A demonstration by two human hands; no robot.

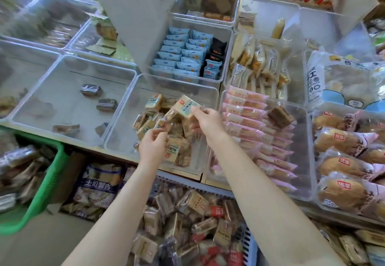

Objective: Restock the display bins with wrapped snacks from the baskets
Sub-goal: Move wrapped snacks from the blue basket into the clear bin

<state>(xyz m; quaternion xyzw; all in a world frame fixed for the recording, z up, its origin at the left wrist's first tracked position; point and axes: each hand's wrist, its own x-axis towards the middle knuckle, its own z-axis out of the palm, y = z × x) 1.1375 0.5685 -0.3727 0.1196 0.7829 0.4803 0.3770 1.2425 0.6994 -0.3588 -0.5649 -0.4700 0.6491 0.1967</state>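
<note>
Head view, nearest first: a basket at the bottom edge holds a loose heap of clear-wrapped tan and red snack packs. To its left a green basket holds more wrapped packs, blurred, and a large printed bag lies between the two under the shelf edge.

Both bare forearms reach up from the bottom of the frame over the shelf front. The left hand is over the near part of the centre clear bin, fingers curled around a clear-wrapped tan snack pack at the top of the pile. The right hand is raised just above the same bin, thumb and fingers pinching a flat tan wrapped biscuit pack by its right end; the pack is tilted and clear of the pile. The pile of like packs fills the middle of this bin.

Left of it, a second clear bin holds only a few scattered dark-wrapped pieces. Right of it, a clear bin holds rows of pink-wrapped cakes, with one brown wrapped piece lying on top. At far right lie wrapped bread rolls with red labels.

Further back, a bin holds upright rows of light-blue packets beside a few black ones; a grey board leans at its left. Bins beyond are blurred.
</note>
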